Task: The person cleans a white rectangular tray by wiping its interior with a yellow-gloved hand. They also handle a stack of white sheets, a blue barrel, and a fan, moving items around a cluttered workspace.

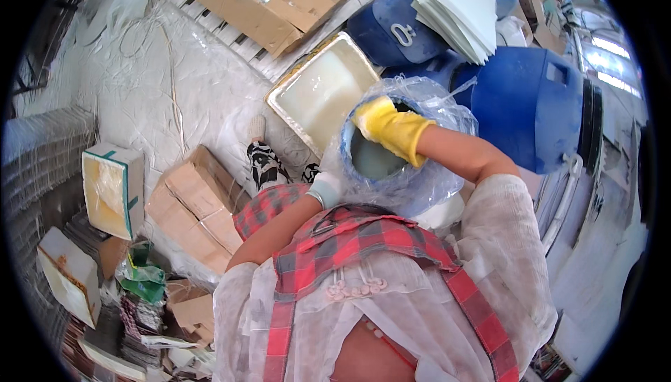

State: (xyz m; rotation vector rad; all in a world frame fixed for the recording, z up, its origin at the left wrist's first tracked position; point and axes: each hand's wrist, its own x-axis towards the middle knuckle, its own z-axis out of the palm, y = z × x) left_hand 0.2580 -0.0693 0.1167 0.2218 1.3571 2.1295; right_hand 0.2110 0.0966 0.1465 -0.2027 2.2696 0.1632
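In front of me stands a blue tub [347, 165] with clear plastic film [447, 113] bunched around its rim. It holds something pale and smooth, perhaps a liquid. My right hand [388, 129], in a yellow rubber glove, reaches over the opening at the far left part of the rim. Its fingers bend down out of sight, so a grip cannot be made out. My left hand [327, 188], in a white glove, rests against the film at the tub's near left side, fingers hidden. Beyond it sits an open foam box [279, 97] with whitish contents.
Blue drums [521, 106] crowd the right, with a stack of white sheets [458, 11] on top. A cardboard box [279, 1] lies on a pallet [217, 29] at the back. Another carton [192, 204] and a taped foam box [112, 186] stand left on the plastic-covered floor.
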